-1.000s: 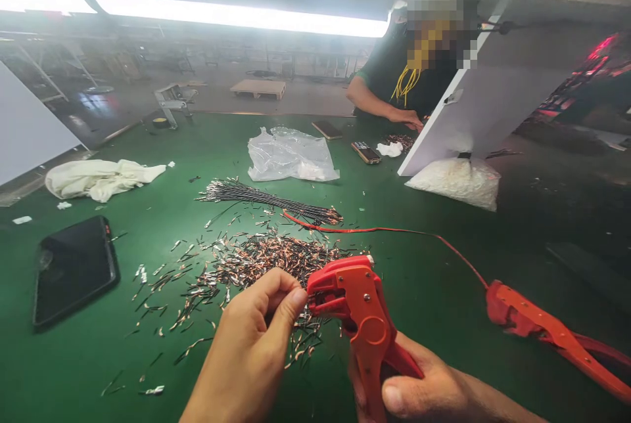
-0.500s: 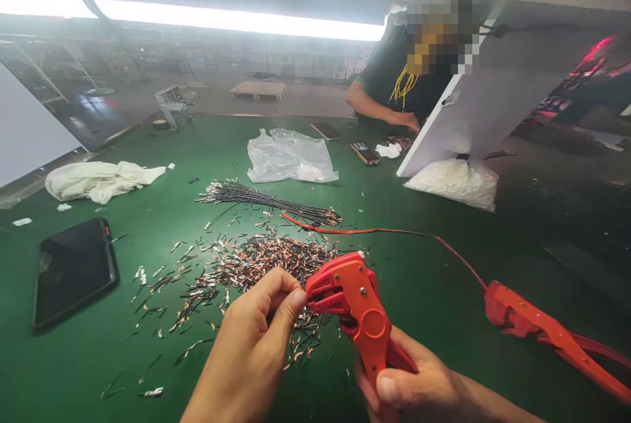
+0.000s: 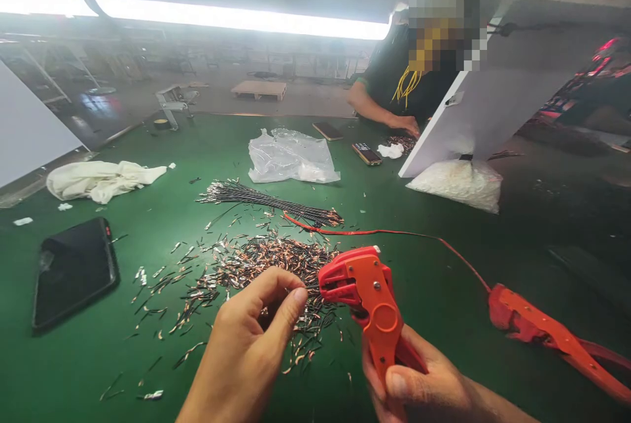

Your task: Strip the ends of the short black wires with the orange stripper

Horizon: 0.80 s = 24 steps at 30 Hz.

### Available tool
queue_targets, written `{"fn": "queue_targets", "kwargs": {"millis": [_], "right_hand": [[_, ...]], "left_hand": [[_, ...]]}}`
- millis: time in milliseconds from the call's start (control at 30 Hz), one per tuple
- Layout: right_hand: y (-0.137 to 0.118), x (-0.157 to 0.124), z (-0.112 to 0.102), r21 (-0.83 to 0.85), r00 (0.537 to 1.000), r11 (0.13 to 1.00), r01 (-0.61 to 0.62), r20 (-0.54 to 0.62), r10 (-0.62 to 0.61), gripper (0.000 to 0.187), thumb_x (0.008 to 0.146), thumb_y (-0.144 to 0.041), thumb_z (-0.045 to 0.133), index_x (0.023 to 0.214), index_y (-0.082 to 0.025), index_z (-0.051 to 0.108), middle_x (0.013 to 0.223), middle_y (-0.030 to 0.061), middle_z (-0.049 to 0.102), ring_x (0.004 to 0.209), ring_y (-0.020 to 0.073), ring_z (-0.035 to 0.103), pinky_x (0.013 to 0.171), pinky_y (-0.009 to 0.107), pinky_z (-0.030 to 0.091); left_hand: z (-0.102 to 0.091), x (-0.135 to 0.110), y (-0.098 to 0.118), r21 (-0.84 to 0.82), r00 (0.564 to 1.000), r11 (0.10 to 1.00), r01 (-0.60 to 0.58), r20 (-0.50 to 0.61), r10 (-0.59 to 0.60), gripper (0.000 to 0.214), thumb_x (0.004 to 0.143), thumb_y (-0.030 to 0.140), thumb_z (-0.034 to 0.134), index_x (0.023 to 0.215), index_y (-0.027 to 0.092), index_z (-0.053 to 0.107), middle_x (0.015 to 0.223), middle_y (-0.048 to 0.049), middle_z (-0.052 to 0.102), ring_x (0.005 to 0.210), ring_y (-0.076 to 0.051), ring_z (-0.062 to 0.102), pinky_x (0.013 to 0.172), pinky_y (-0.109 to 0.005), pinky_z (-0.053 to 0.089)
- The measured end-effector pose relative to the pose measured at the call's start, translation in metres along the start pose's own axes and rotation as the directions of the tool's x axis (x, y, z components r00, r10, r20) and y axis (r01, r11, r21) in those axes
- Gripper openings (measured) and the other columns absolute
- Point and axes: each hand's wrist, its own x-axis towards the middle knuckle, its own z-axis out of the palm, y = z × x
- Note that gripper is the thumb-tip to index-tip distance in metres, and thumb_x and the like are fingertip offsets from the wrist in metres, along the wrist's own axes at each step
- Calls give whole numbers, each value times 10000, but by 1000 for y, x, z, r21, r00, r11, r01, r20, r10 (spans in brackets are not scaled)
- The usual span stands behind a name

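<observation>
My right hand (image 3: 419, 377) is wrapped round the handles of a red and orange wire stripper (image 3: 377, 311), its jaws pointing left. Thumb and forefinger of my left hand (image 3: 263, 334) are pinched together just left of the jaws, with a small gap between. Whatever the pinch holds is too small to make out. Behind and beneath both hands spreads a pile of short black wire offcuts (image 3: 266, 259) with bare copper ends and silvery terminals. Beyond the pile lies a bundle of black wires (image 3: 271, 203), copper ends to the right.
A second wire stripper (image 3: 547, 328) lies right, a red cord (image 3: 374, 232) running to it. A black phone (image 3: 73, 272) is at left, white cloth (image 3: 103, 180) behind it. Further back are a plastic bag (image 3: 293, 157), a tied white bag (image 3: 458, 183) and a co-worker's hand (image 3: 407, 124).
The wire stripper in my right hand has moved slightly right and up, away from my left fingers. My left hand stays nearly in place, still pinched.
</observation>
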Motion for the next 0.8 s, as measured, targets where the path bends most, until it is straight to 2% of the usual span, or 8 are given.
{"fn": "queue_targets", "kwargs": {"millis": [133, 300, 433, 567, 667, 800], "right_hand": [[-4, 0, 0, -14, 997, 998, -56, 45, 56, 452, 775, -561, 741, 784, -147, 558, 521, -52, 465, 446, 71, 447, 406, 158, 331], [-8, 2, -5, -75, 991, 997, -27, 132, 36, 428, 810, -530, 721, 824, -135, 555, 561, -37, 501, 488, 78, 472, 447, 170, 345], [-9, 4, -8, -154, 974, 988, -20, 219, 54, 408, 838, -519, 698, 830, -136, 557, 593, -35, 502, 507, 79, 486, 458, 174, 350], [-9, 4, -9, -154, 973, 988, -27, 223, 61, 422, 843, -540, 687, 792, -142, 556, 594, -39, 491, 507, 76, 478, 455, 174, 354], [-8, 3, -8, -145, 972, 988, -44, 222, 76, 420, 843, -539, 686, 786, -145, 552, 573, -43, 488, 492, 75, 469, 446, 169, 355], [-7, 3, -7, -139, 986, 990, -25, 162, 48, 447, 821, -560, 700, 732, -147, 556, 541, -62, 447, 461, 65, 441, 425, 160, 352]], "left_hand": [[1, -2, 4, -4, 1000, 1000, -11, -6, 11, 206, 836, 379, 635, 721, 221, 702, 624, 23, 586, 569, -129, 499, 514, -209, 389], [4, -5, 15, -59, 987, 987, 150, -45, -153, 212, 797, 372, 627, 677, 212, 697, 592, 40, 523, 560, -118, 410, 524, -220, 323], [5, -5, 18, -58, 983, 982, 181, -1, -181, 248, 783, 405, 607, 655, 205, 678, 611, 32, 521, 585, -126, 405, 539, -235, 304], [3, -4, 14, -58, 978, 977, 207, 25, -206, 256, 783, 419, 596, 654, 208, 662, 626, 29, 526, 593, -127, 408, 530, -228, 301], [-1, -2, 9, -39, 978, 980, 195, 86, -191, 247, 782, 411, 596, 655, 205, 646, 597, 34, 510, 575, -125, 412, 518, -217, 312], [-5, 2, 4, -10, 978, 986, 164, 135, -162, 252, 801, 398, 578, 663, 195, 636, 584, 38, 497, 554, -117, 409, 503, -205, 319]]}}
